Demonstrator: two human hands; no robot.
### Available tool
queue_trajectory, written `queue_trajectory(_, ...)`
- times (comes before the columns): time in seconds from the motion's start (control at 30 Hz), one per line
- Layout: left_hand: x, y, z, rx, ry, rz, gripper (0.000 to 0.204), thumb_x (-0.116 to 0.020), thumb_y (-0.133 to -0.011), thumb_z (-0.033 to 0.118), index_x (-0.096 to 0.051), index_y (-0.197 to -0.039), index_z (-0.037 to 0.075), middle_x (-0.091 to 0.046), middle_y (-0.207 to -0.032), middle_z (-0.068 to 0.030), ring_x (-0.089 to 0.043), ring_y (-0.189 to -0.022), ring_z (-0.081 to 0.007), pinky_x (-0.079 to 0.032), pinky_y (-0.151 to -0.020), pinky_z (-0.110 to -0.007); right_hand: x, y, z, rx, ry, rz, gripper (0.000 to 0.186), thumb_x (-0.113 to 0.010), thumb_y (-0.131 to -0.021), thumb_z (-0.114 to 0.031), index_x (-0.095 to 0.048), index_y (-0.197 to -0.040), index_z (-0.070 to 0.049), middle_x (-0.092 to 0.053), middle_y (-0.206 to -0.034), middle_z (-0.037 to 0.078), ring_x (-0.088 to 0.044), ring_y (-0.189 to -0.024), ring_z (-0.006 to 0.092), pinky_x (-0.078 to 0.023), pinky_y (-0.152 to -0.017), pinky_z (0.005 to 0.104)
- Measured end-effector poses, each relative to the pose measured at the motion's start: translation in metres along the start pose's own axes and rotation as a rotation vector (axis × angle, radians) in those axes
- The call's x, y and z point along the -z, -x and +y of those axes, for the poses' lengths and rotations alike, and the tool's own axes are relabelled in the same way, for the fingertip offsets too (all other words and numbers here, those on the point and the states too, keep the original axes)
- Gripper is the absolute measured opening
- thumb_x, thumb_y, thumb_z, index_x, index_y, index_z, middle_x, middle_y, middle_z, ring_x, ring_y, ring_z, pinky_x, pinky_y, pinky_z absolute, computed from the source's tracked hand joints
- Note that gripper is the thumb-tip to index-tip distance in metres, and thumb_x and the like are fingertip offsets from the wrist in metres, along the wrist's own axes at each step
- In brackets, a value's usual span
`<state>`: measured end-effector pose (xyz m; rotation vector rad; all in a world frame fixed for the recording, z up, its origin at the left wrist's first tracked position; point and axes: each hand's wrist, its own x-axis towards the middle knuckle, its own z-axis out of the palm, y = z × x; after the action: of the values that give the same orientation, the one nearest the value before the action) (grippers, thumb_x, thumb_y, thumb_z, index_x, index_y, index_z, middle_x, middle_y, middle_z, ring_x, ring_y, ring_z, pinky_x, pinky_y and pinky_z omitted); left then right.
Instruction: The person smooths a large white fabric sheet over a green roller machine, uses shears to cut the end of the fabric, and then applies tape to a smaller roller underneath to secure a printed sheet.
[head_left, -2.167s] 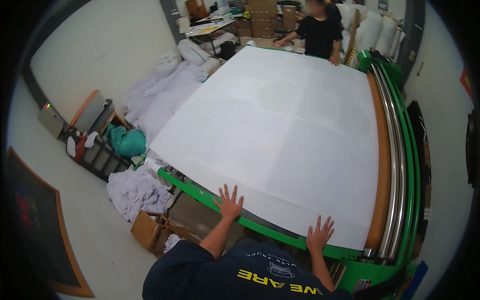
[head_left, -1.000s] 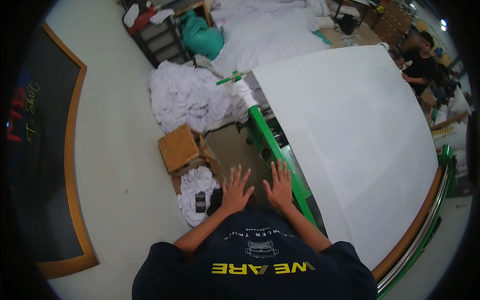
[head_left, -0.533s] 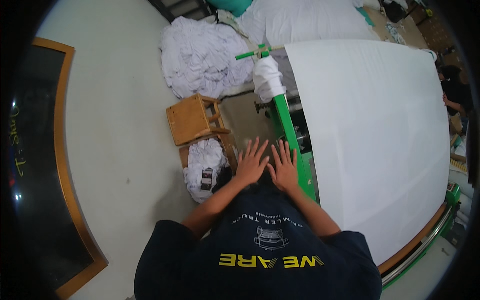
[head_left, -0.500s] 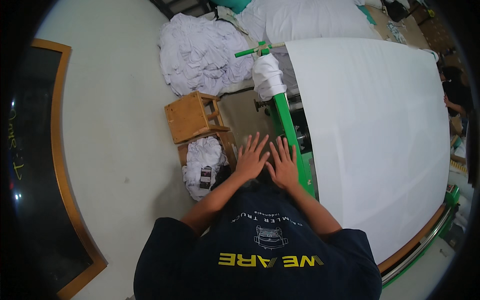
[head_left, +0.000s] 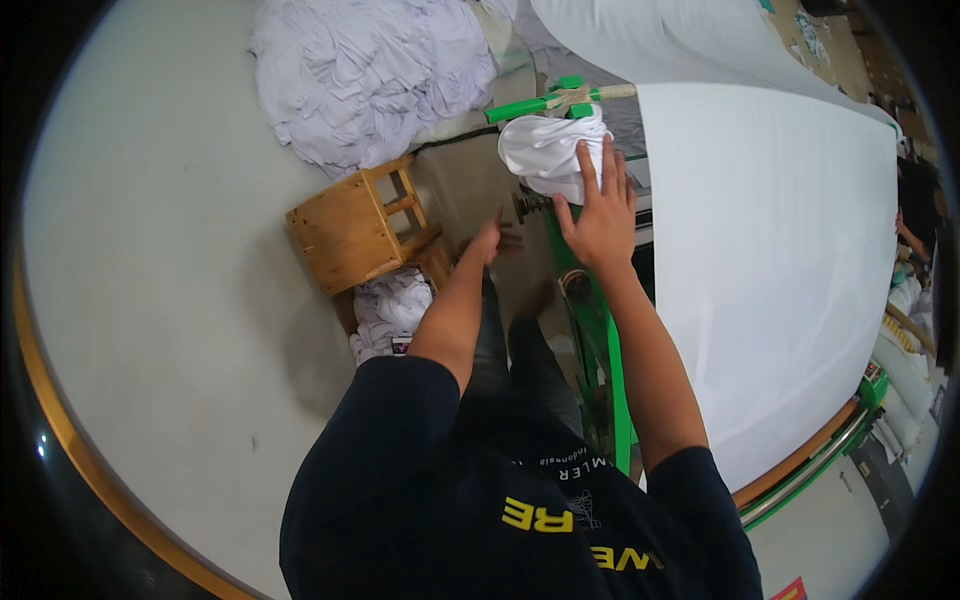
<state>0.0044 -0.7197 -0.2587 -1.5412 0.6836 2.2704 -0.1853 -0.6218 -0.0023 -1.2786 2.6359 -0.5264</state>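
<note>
My right hand reaches forward with its fingers stretched out. Its fingertips lie over the right side of a bunched white cloth, which sits on the end of a green machine frame; no grip on the cloth is visible. Lower and to the left, my left hand is held in the air with its fingers apart and nothing in them, slightly blurred. It is nearest to a wooden stool. A wide white fabric sheet spreads over the machine to the right of my right forearm.
White fabric lies in a large heap at the far left. Below the stool, more white cloth fills a wooden box. A green bar juts left beyond the bunched cloth. Another person is at the right edge.
My right hand has gone forward to the bunched cloth. My left hand has moved away from it, up and slightly left. My body has leaned forward, and the view has shifted with it.
</note>
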Motion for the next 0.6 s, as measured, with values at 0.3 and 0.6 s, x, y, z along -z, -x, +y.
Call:
queue_trajectory(0.3, 0.068, -0.052, 0.030, -0.341, 0.166, -0.232, 0.054, -0.048, -0.109, 0.046, -0.070, -0.120, -0.002, -0.078, -0.113, -0.0182, -0.077, -0.101, -0.0365, -0.057, -0.082, -0.039, -0.003, -0.016, -0.005, -0.052, -0.004, -0.014, 0.080, -0.073, -0.096, -0.029, -0.044, -0.170, -0.028, -0.033, -0.179, 0.016, -0.039, -0.159, 0.0458, -0.037, -0.125, 0.0614)
queue_trajectory(0.6, 0.020, -0.040, 0.047, 0.091, 0.101, -0.099, 0.068, -0.041, -0.114, 0.059, -0.070, -0.125, -0.001, -0.074, -0.109, -0.0194, -0.075, -0.098, -0.0343, -0.062, -0.092, -0.044, -0.001, -0.015, -0.004, -0.048, -0.018, 0.001, 0.081, -0.073, -0.094, -0.028, -0.045, -0.170, -0.026, -0.037, -0.177, 0.019, -0.041, -0.158, 0.0458, -0.038, -0.123, 0.0611)
